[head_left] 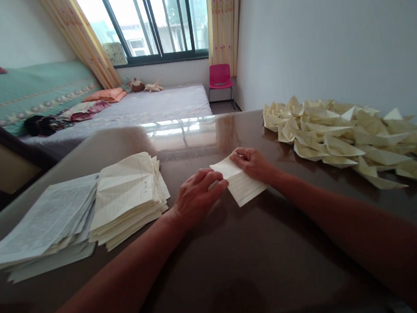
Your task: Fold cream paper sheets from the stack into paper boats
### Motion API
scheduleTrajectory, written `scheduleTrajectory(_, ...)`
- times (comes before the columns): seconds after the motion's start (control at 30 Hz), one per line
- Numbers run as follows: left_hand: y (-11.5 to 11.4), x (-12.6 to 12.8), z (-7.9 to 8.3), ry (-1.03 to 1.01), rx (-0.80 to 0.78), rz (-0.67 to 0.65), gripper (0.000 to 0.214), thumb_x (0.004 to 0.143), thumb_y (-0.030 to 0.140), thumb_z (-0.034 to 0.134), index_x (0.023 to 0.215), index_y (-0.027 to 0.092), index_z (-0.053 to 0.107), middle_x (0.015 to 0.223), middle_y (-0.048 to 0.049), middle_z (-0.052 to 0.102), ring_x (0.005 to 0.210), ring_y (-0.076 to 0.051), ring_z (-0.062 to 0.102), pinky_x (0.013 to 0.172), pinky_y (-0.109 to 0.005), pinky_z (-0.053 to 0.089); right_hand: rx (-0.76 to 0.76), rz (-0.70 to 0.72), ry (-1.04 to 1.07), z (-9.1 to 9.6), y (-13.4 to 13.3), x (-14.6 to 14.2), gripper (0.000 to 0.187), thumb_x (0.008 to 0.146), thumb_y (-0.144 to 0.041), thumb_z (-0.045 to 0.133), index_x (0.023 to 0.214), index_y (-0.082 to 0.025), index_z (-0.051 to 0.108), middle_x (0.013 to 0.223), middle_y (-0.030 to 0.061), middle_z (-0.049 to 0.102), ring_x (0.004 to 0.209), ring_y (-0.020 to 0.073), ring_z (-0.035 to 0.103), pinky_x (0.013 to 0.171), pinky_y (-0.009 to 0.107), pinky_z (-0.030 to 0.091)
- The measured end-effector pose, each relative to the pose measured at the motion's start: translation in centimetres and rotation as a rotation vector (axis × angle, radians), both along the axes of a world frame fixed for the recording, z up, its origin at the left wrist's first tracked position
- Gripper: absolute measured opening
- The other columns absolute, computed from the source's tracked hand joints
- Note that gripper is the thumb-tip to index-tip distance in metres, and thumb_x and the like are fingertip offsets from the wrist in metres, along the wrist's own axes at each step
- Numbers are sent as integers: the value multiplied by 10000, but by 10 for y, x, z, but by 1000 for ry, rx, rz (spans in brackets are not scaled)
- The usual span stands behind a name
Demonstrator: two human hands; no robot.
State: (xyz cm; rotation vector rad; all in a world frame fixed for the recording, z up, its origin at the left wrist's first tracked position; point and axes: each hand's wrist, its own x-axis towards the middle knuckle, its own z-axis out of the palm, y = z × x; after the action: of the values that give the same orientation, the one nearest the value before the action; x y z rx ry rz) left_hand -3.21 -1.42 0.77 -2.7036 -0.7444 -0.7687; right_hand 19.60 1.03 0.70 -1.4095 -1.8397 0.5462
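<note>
A partly folded sheet of cream lined paper [247, 187] lies at the middle of the glossy brown table [214, 271]. My right hand [253, 164] pinches its far right edge between thumb and fingers. At the paper's left edge is my left hand [200, 192], its fingers bent and closed on that side; the fingertips partly hide the edge. Left of my hands rests a stack of creased cream sheets [124, 191]. To the right is a large heap of folded paper boats [338, 136].
A pile of printed grey-white papers [46, 222] lies at the table's left, against the cream stack. Beyond the table are a bed [172, 103], a pink chair [220, 77] and a window. A white wall [330, 37] runs along the right side.
</note>
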Motion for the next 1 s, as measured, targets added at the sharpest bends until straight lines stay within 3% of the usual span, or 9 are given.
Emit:
scheduleTrajectory(0.13, 2, -1, 0, 183, 68, -100, 255, 971, 219, 395, 1064, 259, 629, 1096, -10, 663, 1057, -182, 554, 811, -287, 453, 13, 24, -88, -8, 0, -5, 309, 898, -407, 468, 749, -164, 588, 582, -37, 501, 547, 97, 427, 531, 217, 324)
scheduleTrajectory(0.23, 8, -3, -4, 256, 48, -85, 237, 966, 209, 411, 1044, 236, 634, 1042, -19, 668, 984, -171, 577, 710, -264, 453, 65, -8, -100, -9, 4, -2, 281, 882, -358, 514, 1053, -159, 613, 847, 31, 662, 646, 119, 553, 625, 237, 416)
scheduleTrajectory(0.3, 11, -3, -8, 266, 21, -61, 216, 961, 223, 434, 1012, 228, 644, 1003, -21, 669, 932, -159, 585, 660, -249, 443, 130, 30, -107, -4, 5, 3, 341, 855, -371, 570, 1127, -167, 591, 1011, 72, 666, 754, 147, 602, 684, 261, 455)
scheduleTrajectory(0.43, 11, -2, -10, 213, -42, -12, 226, 963, 274, 441, 941, 230, 661, 942, -7, 676, 876, -144, 590, 614, -233, 425, 51, 487, -252, 16, -4, 9, 433, 730, -495, 711, 1026, -190, 627, 997, 61, 661, 882, 185, 604, 774, 290, 476)
scheduleTrajectory(0.5, 9, -1, -9, 169, -78, 24, 251, 968, 297, 428, 930, 232, 668, 925, -3, 680, 849, -137, 593, 610, -230, 423, 53, 609, -350, 21, -9, 9, 528, 647, -505, 777, 1034, -184, 618, 1005, 67, 649, 922, 206, 586, 816, 314, 464)
scheduleTrajectory(0.6, 7, 1, -9, 137, -115, 46, 266, 966, 313, 428, 927, 239, 680, 918, -1, 687, 833, -133, 599, 617, -230, 426, 71, 630, -434, 19, -12, 8, 341, 734, -394, 732, 989, -186, 644, 965, 58, 639, 892, 191, 576, 792, 299, 444)
scheduleTrajectory(0.7, 6, 1, -8, 158, -167, 5, 279, 964, 319, 427, 923, 249, 694, 927, 6, 694, 850, -133, 605, 645, -232, 441, -24, 675, -408, 13, -9, 11, 165, 825, -296, 630, 941, -195, 689, 894, 31, 637, 773, 135, 575, 730, 249, 435)
scheduleTrajectory(0.9, 6, -7, 0, 208, -267, -3, 270, 912, 248, 441, 1019, 264, 689, 1054, 13, 695, 949, -156, 614, 682, -245, 467, -204, 736, -257, 9, -1, 21, 313, 843, -439, 597, 905, -149, 696, 911, 37, 637, 741, 120, 557, 698, 225, 422)
scheduleTrajectory(1.0, 6, -10, 5, 258, -277, 3, 322, 857, 192, 456, 1062, 295, 683, 1118, 39, 684, 1003, -164, 610, 677, -248, 473, -237, 708, -272, 9, 0, 23, 393, 878, -484, 518, 768, -132, 651, 765, 1, 577, 688, 111, 493, 646, 222, 385)
